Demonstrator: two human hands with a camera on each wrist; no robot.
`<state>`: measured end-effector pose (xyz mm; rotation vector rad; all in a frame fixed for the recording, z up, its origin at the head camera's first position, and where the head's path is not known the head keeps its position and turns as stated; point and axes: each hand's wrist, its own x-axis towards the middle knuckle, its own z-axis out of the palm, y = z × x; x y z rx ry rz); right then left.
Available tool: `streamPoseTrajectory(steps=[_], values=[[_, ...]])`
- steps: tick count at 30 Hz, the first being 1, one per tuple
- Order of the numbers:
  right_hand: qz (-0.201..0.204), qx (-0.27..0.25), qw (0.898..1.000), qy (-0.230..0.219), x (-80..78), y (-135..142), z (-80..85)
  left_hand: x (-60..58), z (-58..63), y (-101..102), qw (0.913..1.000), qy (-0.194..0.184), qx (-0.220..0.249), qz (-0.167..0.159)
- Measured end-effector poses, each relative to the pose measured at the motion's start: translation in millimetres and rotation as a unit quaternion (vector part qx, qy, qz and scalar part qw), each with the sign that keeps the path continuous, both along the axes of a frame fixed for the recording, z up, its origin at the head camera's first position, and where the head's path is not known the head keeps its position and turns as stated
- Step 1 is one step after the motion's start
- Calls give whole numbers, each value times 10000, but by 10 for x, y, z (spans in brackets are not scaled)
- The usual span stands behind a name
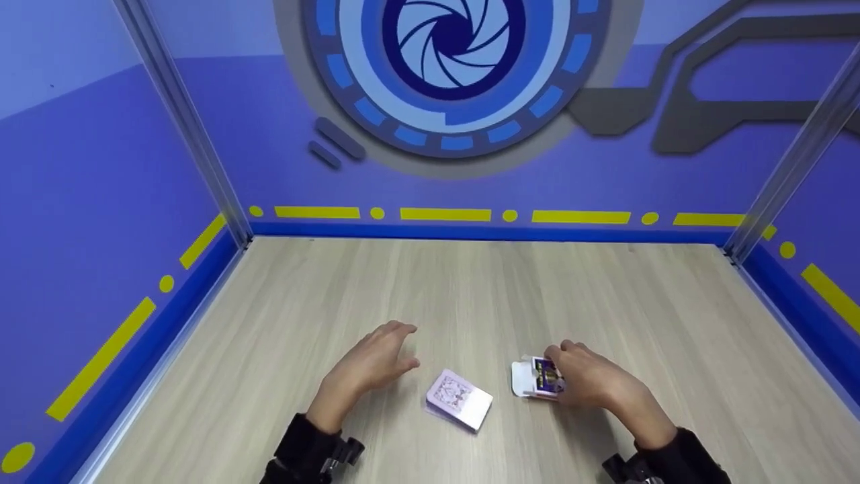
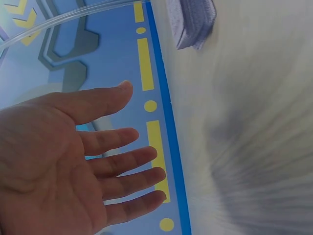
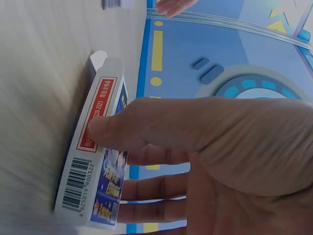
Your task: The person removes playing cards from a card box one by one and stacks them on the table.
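My right hand (image 1: 592,378) holds a small playing-card box (image 1: 545,376) at the tabletop, its open white flap (image 1: 522,379) facing left. In the right wrist view, the thumb lies on the box's side face (image 3: 76,183), which bears a barcode and a red label; the other fingers are on the far side, partly hidden. A deck of playing cards (image 1: 451,392) with a pale pink patterned back lies slightly fanned between the hands. Left of it hovers my left hand (image 1: 369,363), holding nothing. Its fingers stretch out apart in the left wrist view, near the deck (image 2: 191,22).
The wood-grain table (image 1: 470,289) is bounded by blue-purple printed panels at the back (image 1: 228,134) and both sides. Metal corner posts (image 1: 181,107) stand at the back left and back right.
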<state>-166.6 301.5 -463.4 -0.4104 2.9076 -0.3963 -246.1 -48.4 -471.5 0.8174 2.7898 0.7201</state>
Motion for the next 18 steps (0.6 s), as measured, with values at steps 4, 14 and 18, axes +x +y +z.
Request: streamPoseTrajectory(steps=[4,14,18], values=[[72,-49,9999,-71,-13,0,-35,0,-33,-11,10000,-91,-25,-3],[-38,-62,9999,-141,-13,52,-57,-8,-54,-27,9995,-283,-86,54],[-200,-90,9993,-311,-33,86,-44,-15,-72,-53,9997,-236,-26,81]])
